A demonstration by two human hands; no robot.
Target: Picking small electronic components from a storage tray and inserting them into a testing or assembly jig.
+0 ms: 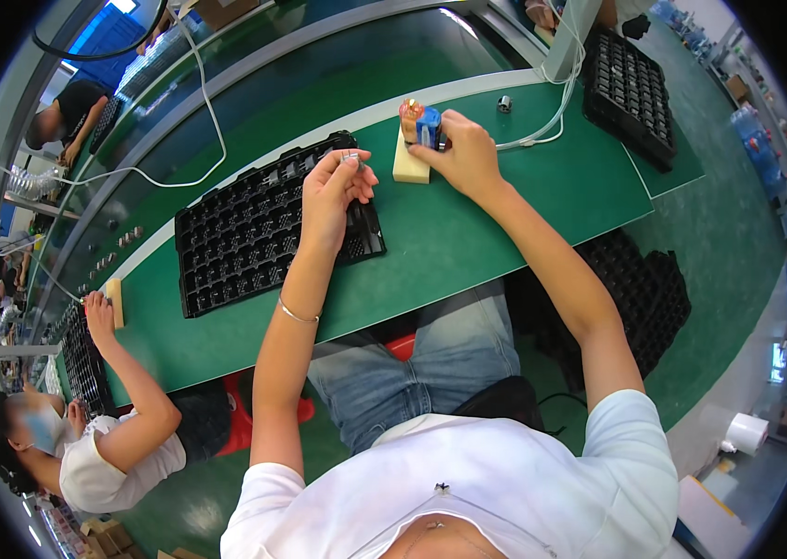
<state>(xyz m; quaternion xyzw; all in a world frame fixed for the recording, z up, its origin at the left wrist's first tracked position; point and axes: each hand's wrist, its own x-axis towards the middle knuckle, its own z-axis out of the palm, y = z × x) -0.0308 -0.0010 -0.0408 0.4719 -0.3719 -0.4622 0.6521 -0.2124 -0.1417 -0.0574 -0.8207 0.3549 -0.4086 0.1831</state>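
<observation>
My left hand (330,194) is raised over the right end of a black compartment tray (258,224), fingers pinched round a small silvery metal part (351,158). Its exact kind is too small to make out. My right hand (468,154) grips a small blue device (428,127) between thumb and fingers. An orange, copper-coloured piece (411,114) sits against the device's left side. Both rest on or just above a pale yellow block (409,168) on the green table; contact is hard to tell. Fingers hide part of the blue device.
A small metal cylinder (504,103) stands beyond my right hand, near white cables (542,140). Another black tray (631,93) lies at the far right. More trays (636,298) are stacked below the table edge. On the left, a co-worker's hand (99,317) touches another yellow block (115,303).
</observation>
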